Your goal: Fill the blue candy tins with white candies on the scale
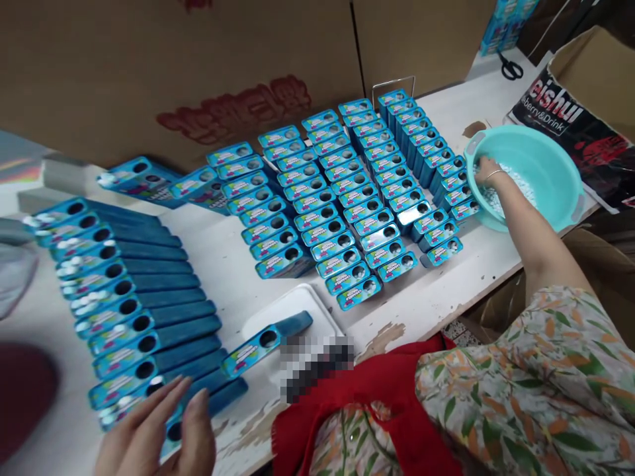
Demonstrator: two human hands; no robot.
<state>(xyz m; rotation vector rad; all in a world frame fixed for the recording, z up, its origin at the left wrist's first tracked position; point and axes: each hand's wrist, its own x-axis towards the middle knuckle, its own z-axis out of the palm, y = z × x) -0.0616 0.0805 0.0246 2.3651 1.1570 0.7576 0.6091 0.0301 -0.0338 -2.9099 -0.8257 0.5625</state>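
My left hand (pixel 159 430) is at the bottom left, fingers stretched out and lying on the nearest of a row of long blue boxes (pixel 133 311) with round holes in their printed ends. One such box (pixel 268 337) lies across a white tray (pixel 297 311). My right hand (pixel 489 173), a thin bangle on its wrist, reaches into a turquoise basin (pixel 550 165) of small white pieces. Its fingers are down among the pieces and mostly hidden. Between the two hands, several rows of small blue tins (pixel 347 192) stand upright on the white table (pixel 218 258).
Large brown cardboard (pixel 173 73) stands behind the tins. An open carton with a black printed bag (pixel 575 125) sits right of the basin. Scissors (pixel 510 67) lie at the far right edge. A red cloth (pixel 377 390) covers my lap. A blurred patch sits beside the tray.
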